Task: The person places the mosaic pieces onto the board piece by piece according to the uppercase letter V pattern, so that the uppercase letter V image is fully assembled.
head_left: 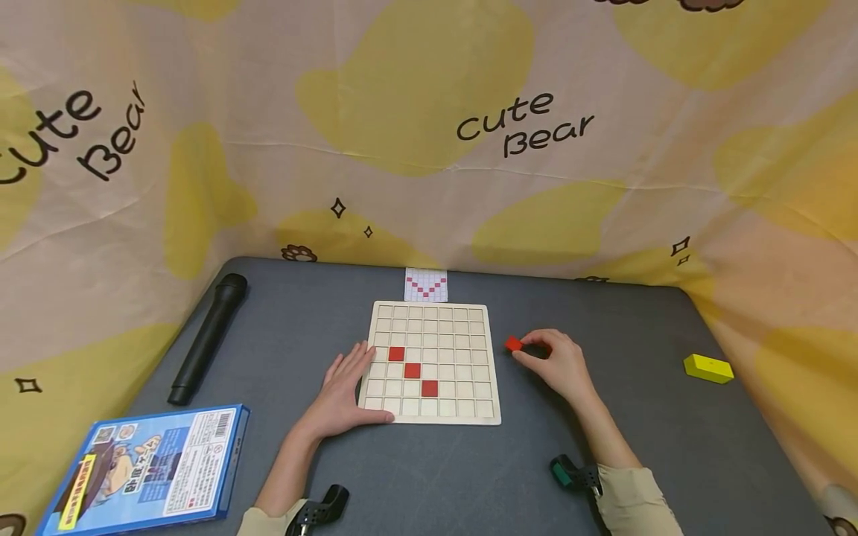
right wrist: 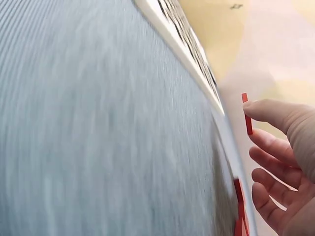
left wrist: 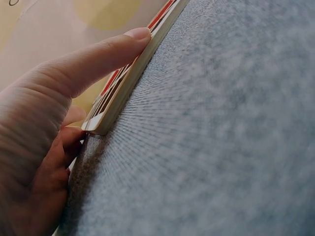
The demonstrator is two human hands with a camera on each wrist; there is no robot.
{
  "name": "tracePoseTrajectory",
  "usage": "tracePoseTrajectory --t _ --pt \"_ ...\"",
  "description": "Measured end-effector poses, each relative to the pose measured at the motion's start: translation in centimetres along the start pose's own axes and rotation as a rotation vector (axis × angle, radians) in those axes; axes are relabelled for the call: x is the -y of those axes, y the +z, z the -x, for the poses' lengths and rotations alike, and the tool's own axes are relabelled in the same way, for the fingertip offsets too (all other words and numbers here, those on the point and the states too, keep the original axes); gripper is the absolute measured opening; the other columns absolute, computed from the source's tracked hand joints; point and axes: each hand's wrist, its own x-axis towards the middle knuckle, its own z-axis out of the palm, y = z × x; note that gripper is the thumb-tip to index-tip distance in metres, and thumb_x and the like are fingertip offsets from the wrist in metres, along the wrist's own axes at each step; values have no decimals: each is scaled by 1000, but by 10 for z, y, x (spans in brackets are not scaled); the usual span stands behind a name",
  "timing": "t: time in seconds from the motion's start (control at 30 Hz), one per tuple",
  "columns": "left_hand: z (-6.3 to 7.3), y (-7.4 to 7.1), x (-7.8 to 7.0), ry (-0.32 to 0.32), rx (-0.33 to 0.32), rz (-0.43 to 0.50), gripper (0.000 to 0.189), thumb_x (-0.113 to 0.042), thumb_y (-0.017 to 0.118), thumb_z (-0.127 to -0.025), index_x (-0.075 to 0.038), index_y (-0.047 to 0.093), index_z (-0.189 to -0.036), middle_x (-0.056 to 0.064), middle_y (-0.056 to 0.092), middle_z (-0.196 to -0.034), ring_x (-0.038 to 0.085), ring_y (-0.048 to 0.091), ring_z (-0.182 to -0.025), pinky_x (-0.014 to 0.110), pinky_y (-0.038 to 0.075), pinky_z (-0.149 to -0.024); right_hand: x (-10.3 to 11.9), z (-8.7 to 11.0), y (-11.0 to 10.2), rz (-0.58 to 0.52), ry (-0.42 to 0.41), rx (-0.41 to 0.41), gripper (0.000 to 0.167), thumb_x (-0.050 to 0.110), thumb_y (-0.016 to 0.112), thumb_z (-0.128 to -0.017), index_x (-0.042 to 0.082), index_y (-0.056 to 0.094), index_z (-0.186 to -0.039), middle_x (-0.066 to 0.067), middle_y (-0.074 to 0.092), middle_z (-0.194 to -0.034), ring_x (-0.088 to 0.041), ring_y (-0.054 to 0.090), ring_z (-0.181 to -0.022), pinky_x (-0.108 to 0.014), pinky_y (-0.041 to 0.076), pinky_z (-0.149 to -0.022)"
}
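A pale grid board [head_left: 462,419] lies mid-table, with three red square tiles [head_left: 412,371] set in a diagonal of its cells. My left hand [head_left: 342,398] rests at the board's left side, fingers along the left edge and thumb [left wrist: 133,42] on the front rim. Right of the board, my right hand [head_left: 559,365] pinches a red tile [right wrist: 247,115] between thumb and index finger. That tile is held up above the table, on edge in the right wrist view. More red pieces [right wrist: 239,206] lie on the table below this hand; the head view hides them.
Behind the board is a small card [head_left: 426,286] with a red V-shaped pattern. A black cylindrical stick [head_left: 209,339] lies back left, a blue box [head_left: 147,469] front left. A yellow block [head_left: 708,368] sits at the far right. A printed curtain [head_left: 402,149] hangs behind the table.
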Motion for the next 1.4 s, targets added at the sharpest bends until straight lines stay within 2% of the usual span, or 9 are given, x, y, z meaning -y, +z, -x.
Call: tracePoseTrajectory --t 0.33,0.53,0.63,0.77,0.93,1.17,1.4 --pt "1 -1 0 1 -1 6 119 -55 84 -65 -3 25 -154 16 18 -160 30 12 -148 49 2 -115 33 -10 34 -117 -17 21 25 27 83 -78 13 75 -97 -4 67 -104 -21 59 -90 -36 48 -77" --pt "1 -1 -1 2 -3 10 119 -54 84 -65 -3 25 -154 16 18 -160 30 12 -148 49 2 -115 57 -12 54 -148 -52 41 24 26 83 -77 13 74 -96 -4 66 -97 -23 53 -81 -32 42 -67" --pt "1 -1 -1 2 -3 8 119 -54 85 -65 -2 25 -154 16 18 -160 31 12 -148 50 3 -115 68 -14 63 -163 -65 66 23 25 83 -77 14 74 -95 -3 66 -95 -21 51 -77 -32 42 -66" --pt "0 -1 -2 -2 -4 8 119 -53 85 -65 -1 25 -154 17 19 -160 32 12 -148 52 4 -115 81 -19 77 -171 -86 109 19 25 82 -78 16 73 -93 2 67 -98 -17 53 -78 -32 44 -70" --pt "0 -1 -2 -14 8 6 119 -54 84 -65 -1 24 -154 17 17 -160 30 11 -148 50 3 -116 95 -26 93 -177 -118 132 18 25 82 -78 15 74 -91 4 67 -96 -15 53 -88 -33 46 -76" --pt "-1 -2 -1 -17 16 8 120 -54 84 -66 -1 23 -154 16 16 -161 29 10 -148 49 2 -116 113 -37 113 -165 -166 175 19 24 81 -78 13 74 -92 1 67 -95 -17 56 -90 -34 46 -81" --pt "-2 -1 1 -13 20 5 119 -56 83 -67 0 23 -154 16 15 -161 30 9 -148 51 3 -116 128 -46 126 -118 -228 213 19 25 78 -81 11 74 -94 -1 68 -100 -19 57 -99 -36 44 -91"
